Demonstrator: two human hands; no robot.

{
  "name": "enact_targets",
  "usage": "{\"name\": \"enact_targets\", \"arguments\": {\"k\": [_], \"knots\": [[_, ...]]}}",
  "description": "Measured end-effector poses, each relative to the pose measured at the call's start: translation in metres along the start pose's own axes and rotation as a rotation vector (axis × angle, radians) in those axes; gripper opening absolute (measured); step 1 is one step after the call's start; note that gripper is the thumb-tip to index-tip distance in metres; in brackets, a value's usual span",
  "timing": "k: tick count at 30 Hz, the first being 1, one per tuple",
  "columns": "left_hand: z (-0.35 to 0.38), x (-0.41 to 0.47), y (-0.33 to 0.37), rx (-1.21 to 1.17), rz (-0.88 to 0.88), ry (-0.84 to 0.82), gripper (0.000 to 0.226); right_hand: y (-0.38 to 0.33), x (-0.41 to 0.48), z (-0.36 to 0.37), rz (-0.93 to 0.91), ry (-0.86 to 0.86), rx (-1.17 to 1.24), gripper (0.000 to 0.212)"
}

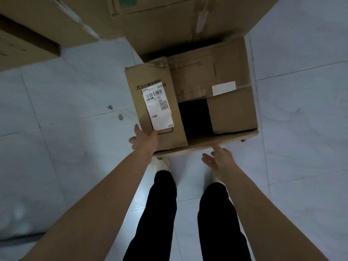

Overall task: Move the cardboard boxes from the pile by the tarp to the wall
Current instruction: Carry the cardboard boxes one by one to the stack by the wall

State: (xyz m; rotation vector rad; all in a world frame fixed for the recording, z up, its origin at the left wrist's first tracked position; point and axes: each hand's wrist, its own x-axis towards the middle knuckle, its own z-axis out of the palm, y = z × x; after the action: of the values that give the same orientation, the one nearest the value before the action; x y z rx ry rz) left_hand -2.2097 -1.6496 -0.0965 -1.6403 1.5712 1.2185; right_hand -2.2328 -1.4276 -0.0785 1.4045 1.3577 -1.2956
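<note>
One open cardboard box sits on the floor at 12 o'clock, against larger boxes. Left hand touches its labelled flap, grasp indiscernible; right hand released beside the rim. Whether carrying remains is unclear.

Both bare forearms reach forward from the lower corners of the frame toward its middle. The left forearm runs up from the lower left, and the left hand, just left of centre, has its fingers stretched forward. The right forearm comes in from the lower right. The right hand sits slightly lower, palm turned down, fingers straight and spread, thumb out to the left. Between the arms, two legs in black trousers stand apart, with pale shoes at centre.
</note>
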Motion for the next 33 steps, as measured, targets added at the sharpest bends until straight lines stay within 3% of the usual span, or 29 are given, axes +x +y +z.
{"name": "enact_targets", "arguments": {"k": [3,10,12,15,17,19,26,28,33], "knots": [[0.006,0.011,-0.006,-0.151,0.029,-0.094,0.075,0.000,0.013,0.003,-0.019,-0.051,0.057,0.061],[0.017,0.021,0.030,-0.162,0.177,-0.108,0.072,-0.032,0.031,0.018,-0.176,-0.125,0.201,0.065],[0.016,0.018,0.034,-0.124,0.182,-0.095,0.069,-0.037,0.028,0.013,-0.139,-0.134,0.096,0.067],[0.012,0.000,0.046,0.040,0.348,0.029,0.056,-0.046,0.008,0.002,-0.133,-0.129,-0.259,0.050],[0.009,-0.028,0.061,0.138,0.474,0.101,0.045,-0.058,-0.012,-0.007,-0.247,-0.127,-0.422,0.041],[0.005,-0.059,0.078,0.192,0.561,0.095,0.038,-0.077,-0.040,-0.011,-0.395,-0.119,-0.503,0.046],[-0.054,-0.264,0.211,0.235,0.956,0.077,0.029,-0.190,-0.241,-0.039,-0.886,-0.060,-0.477,0.038],[-0.085,-0.348,0.258,0.215,1.159,0.117,0.024,-0.225,-0.329,-0.062,-1.031,-0.030,-0.383,0.040],[-0.149,-0.542,0.331,0.117,1.545,0.180,0.026,-0.266,-0.537,-0.131,-1.344,0.047,-0.056,0.021]]}}
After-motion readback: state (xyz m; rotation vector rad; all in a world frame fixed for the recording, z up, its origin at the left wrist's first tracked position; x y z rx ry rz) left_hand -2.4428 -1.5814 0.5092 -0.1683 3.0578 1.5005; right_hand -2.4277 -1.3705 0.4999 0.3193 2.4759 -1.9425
